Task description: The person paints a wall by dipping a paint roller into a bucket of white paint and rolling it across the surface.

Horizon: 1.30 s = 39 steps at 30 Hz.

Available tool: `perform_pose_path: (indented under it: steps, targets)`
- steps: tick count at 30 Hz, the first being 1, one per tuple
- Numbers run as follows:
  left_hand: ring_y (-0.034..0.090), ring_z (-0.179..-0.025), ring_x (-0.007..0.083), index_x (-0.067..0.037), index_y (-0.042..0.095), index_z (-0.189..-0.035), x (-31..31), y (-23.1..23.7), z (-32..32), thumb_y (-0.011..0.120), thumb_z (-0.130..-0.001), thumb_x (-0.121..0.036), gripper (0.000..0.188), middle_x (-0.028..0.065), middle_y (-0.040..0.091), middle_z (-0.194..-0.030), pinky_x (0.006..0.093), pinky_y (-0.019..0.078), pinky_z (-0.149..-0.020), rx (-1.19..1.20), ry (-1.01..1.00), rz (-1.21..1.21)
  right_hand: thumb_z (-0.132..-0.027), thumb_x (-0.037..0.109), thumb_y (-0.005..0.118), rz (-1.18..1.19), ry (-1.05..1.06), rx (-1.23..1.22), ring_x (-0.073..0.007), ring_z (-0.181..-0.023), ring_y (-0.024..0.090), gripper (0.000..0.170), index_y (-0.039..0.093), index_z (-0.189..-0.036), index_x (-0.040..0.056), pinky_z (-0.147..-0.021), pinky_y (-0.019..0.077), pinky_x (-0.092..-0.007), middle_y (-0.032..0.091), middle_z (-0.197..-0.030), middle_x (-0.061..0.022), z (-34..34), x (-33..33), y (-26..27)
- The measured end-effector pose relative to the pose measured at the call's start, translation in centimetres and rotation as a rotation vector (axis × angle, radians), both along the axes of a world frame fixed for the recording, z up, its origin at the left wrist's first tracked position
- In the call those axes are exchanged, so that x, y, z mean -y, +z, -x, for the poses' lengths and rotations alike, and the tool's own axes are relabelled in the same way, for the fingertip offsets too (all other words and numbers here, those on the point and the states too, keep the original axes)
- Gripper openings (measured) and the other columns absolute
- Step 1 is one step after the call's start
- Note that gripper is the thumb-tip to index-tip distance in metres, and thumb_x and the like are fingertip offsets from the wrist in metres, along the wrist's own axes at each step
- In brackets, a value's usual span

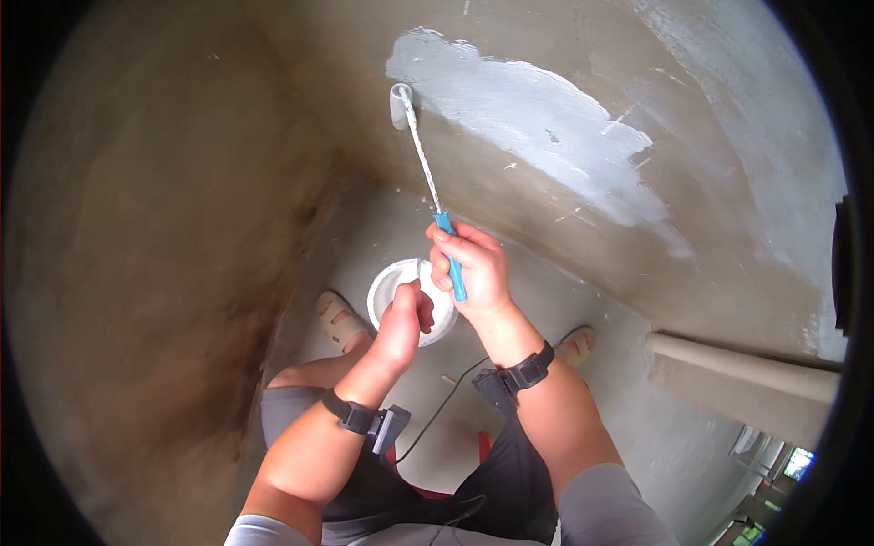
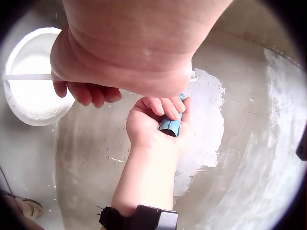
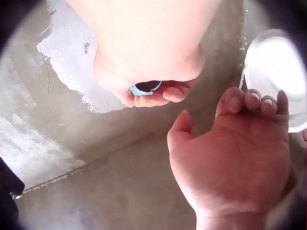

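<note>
My right hand point(image 1: 480, 273) grips the blue handle of a paint roller point(image 1: 451, 255), thumb along its side. The rod points up and away, and the roller's white sleeve point(image 1: 399, 109) lies at the wall, by the left end of a pale painted patch point(image 1: 528, 105). Lower and to the left, my left hand point(image 1: 401, 323) has its fingers curled round the thin handle point(image 2: 29, 76) of a white bucket point(image 2: 19, 108). White paint coats the bucket's inside. In the right wrist view, the left hand point(image 3: 235, 163) shows its palm, fingers bent at the bucket's side.
A bare brown wall point(image 1: 164, 227) rises close on the left, meeting the painted wall in a corner. My sandalled feet stand either side of the bucket on the grey floor point(image 1: 628, 382). A dark cable point(image 1: 442, 409) crosses the floor. A rounded ledge point(image 1: 737, 364) runs along the right.
</note>
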<state>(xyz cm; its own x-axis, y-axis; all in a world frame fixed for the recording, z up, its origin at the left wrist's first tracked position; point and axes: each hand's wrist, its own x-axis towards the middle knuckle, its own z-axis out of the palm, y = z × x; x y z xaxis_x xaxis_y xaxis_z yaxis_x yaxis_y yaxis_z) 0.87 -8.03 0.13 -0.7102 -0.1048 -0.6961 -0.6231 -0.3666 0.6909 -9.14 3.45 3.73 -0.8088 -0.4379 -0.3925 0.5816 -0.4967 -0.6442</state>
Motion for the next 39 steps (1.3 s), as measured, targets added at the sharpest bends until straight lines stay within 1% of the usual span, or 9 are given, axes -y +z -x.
perform_pose_path:
  steps: [2,11,17,18,20,26,34,36,39]
  targets:
    - [0.049,-0.072,0.0212,-0.006,0.053,-0.077,-0.6,0.2,0.2,0.035,-0.100,-0.046,0.049,0.0078,0.052,-0.073,0.0345,0.0406,-0.073,0.009,-0.025,-0.016,-0.098,0.013,0.060,-0.017,0.004,-0.017,-0.0134,-0.048,0.046,0.019,0.062,-0.104,-0.0048,-0.047,0.0368,-0.0266,0.055,-0.065,-0.0063,-0.5,-0.8,0.2]
    - [0.050,-0.070,0.0188,-0.006,0.053,-0.075,-3.8,0.2,0.4,0.040,-0.098,-0.047,0.049,0.0069,0.054,-0.074,0.0329,0.0419,-0.069,0.008,-0.081,-0.086,-0.096,0.013,0.062,-0.026,-0.029,0.010,-0.0111,-0.051,0.048,0.017,0.063,-0.101,-0.0042,-0.046,0.0357,-0.0252,0.055,-0.067,-0.0050,-3.4,-8.4,0.3]
    - [0.051,-0.071,0.0191,-0.007,0.051,-0.073,-6.1,0.2,0.4,0.041,-0.098,-0.048,0.048,0.0062,0.054,-0.074,0.0337,0.0421,-0.069,0.038,-0.131,-0.055,-0.097,0.010,0.061,-0.047,-0.104,0.048,-0.0124,-0.052,0.048,0.017,0.064,-0.104,-0.0045,-0.046,0.0374,-0.0257,0.056,-0.068,-0.0067,-6.6,-15.3,0.6]
    - [0.051,-0.071,0.0191,-0.007,0.051,-0.073,-6.7,0.3,0.4,0.041,-0.098,-0.048,0.048,0.0062,0.054,-0.074,0.0337,0.0421,-0.069,0.037,-0.140,-0.059,-0.098,0.009,0.056,-0.103,-0.122,0.053,-0.0146,-0.046,0.046,0.018,0.062,-0.106,-0.0052,-0.046,0.0381,-0.0291,0.055,-0.065,-0.0067,-7.1,-16.6,0.6]
    - [0.047,-0.069,0.0206,-0.008,0.052,-0.074,-7.6,0.4,0.6,0.039,-0.099,-0.046,0.047,0.0048,0.050,-0.072,0.0342,0.0402,-0.070,0.057,-0.119,-0.052,-0.098,0.009,0.056,-0.122,-0.140,0.057,-0.0147,-0.046,0.046,0.017,0.061,-0.106,-0.0054,-0.046,0.0382,-0.0291,0.055,-0.065,-0.0068,-8.1,-19.3,0.2]
    - [0.049,-0.071,0.0190,-0.009,0.051,-0.074,-8.8,-0.7,-0.2,0.042,-0.097,-0.050,0.048,0.0053,0.051,-0.073,0.0343,0.0417,-0.070,0.032,-0.196,0.000,-0.098,0.005,0.053,-0.103,-0.218,0.064,-0.0152,-0.045,0.046,0.017,0.060,-0.108,-0.0076,-0.045,0.0392,-0.0290,0.055,-0.064,-0.0082,-11.2,-25.7,-0.9]
    - [0.049,-0.071,0.0182,-0.010,0.051,-0.073,-9.5,-0.8,-0.8,0.043,-0.096,-0.051,0.047,0.0039,0.051,-0.074,0.0333,0.0426,-0.070,0.060,-0.173,-0.017,-0.097,0.008,0.059,-0.139,-0.276,0.081,-0.0124,-0.049,0.046,0.014,0.064,-0.103,-0.0035,-0.046,0.0369,-0.0262,0.055,-0.064,-0.0060,-13.2,-27.7,-0.3]
    - [0.043,-0.068,0.0181,-0.011,0.048,-0.072,-10.1,-0.5,-0.9,0.038,-0.100,-0.046,0.046,0.0027,0.044,-0.071,0.0316,0.0368,-0.067,0.044,-0.159,-0.023,-0.096,0.008,0.060,-0.139,-0.273,0.085,-0.0120,-0.049,0.046,0.013,0.063,-0.102,-0.0028,-0.046,0.0369,-0.0260,0.054,-0.064,-0.0055,-13.1,-27.1,-0.3]
    - [0.041,-0.066,0.0176,-0.011,0.047,-0.071,-10.4,0.3,-0.9,0.038,-0.100,-0.046,0.046,0.0019,0.043,-0.070,0.0313,0.0360,-0.066,0.072,-0.148,0.001,-0.095,0.010,0.062,-0.155,-0.235,0.104,-0.0114,-0.049,0.046,0.011,0.062,-0.098,-0.0008,-0.046,0.0364,-0.0255,0.054,-0.064,-0.0044,-12.2,-25.1,0.4]
